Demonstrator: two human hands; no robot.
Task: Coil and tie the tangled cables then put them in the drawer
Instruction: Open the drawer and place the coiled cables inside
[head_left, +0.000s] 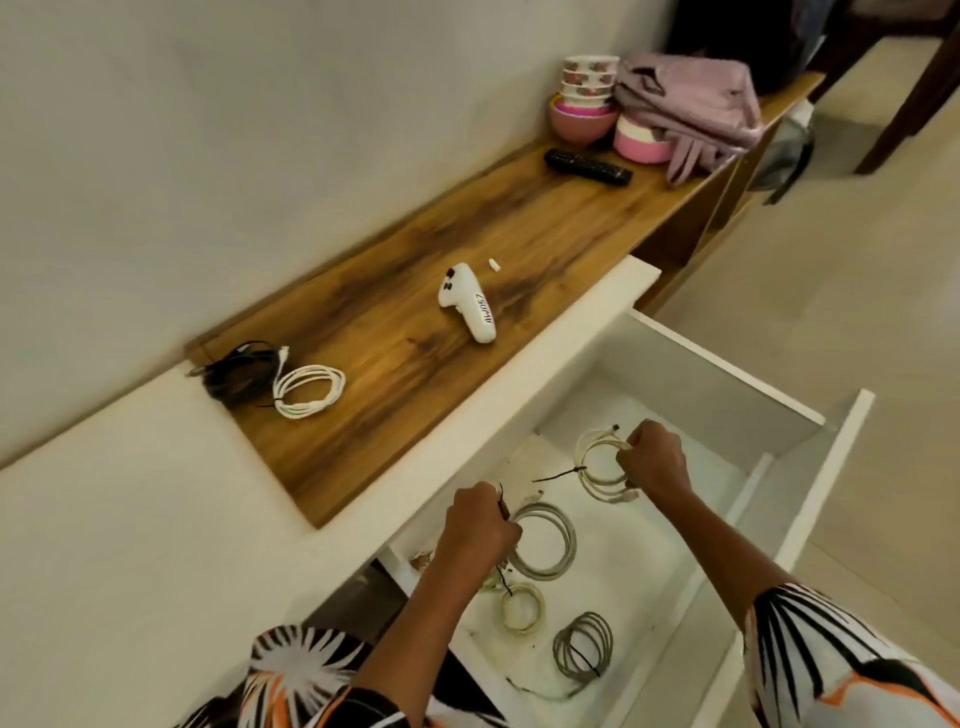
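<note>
We are looking down at an open white drawer (727, 395) pulled out from under a wooden surface (415, 364). Our right hand (655, 460) holds a coiled cream cable (597, 467) over the back of the drawer, fingers clenched around its loops; a thin black tie (558, 474) sticks out sideways from the bundle. Our left hand (480, 525) is also clenched, pinching what seems to be a black tie at the edge of a larger pale grey coil (545, 543) that sits low in the drawer; whether it rests on the drawer floor we cannot tell.

We judge the job well past halfway. Two more bundles already lie on the drawer floor: a small cream coil (522, 605) and a darker grey coil (582, 644), each bound with a black tie. Two bundles remain on the surface, well apart from the drawer: a white coil (309, 389) touching a black coil (239, 371). Both look wound, so they mostly need carrying over.

The cables are smooth, rubbery and rounded, wound into flat rings of several loops. The ties are thin, stiff and dark. The drawer is plain, matt and boxy; the surface shows glossy brown grain.

Also on the surface are a white handheld controller (470, 306), a black remote (589, 166), stacked bowls (587, 98) and folded lilac cloth (691, 104).
</note>
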